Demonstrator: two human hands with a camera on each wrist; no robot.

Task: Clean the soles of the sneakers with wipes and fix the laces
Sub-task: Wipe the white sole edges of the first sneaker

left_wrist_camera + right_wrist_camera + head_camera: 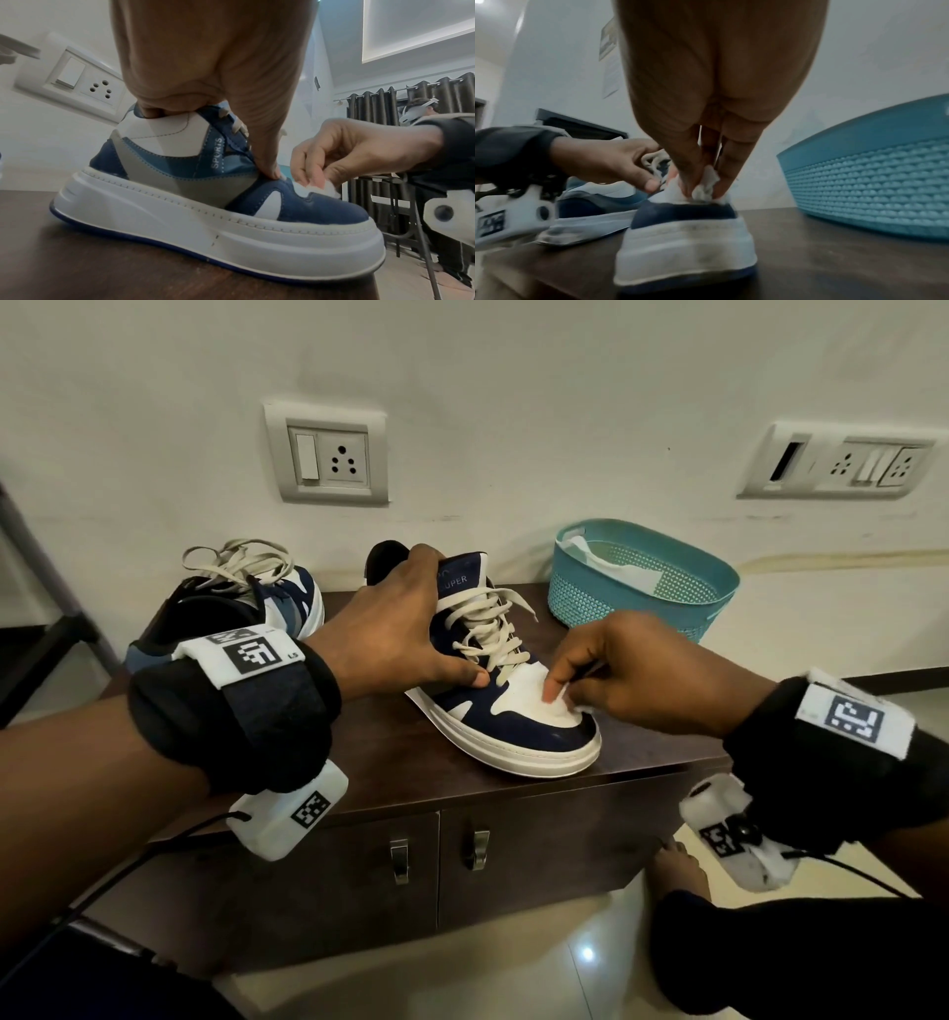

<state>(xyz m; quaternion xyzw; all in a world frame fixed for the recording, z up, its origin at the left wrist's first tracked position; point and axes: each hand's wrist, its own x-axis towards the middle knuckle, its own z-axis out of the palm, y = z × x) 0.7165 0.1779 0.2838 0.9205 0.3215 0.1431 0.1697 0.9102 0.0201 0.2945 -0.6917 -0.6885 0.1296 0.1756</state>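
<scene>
The right hand (pixel 637 675) pinches a crumpled wipe (pixel 562 706) against the white toe panel of the laced sneaker (pixel 513 711), frame centre. The left hand (pixel 395 629) grips its collar and side. Judging by this, wiping is mid-way; the second sneaker (pixel 241 598), upper left, has loose laces needing fixing.

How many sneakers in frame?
2. One sneaker stands upright mid-cabinet, steadied by the left hand while the right hand wipes its toe. The second sneaker lies behind the left wrist, partly hidden.
</scene>
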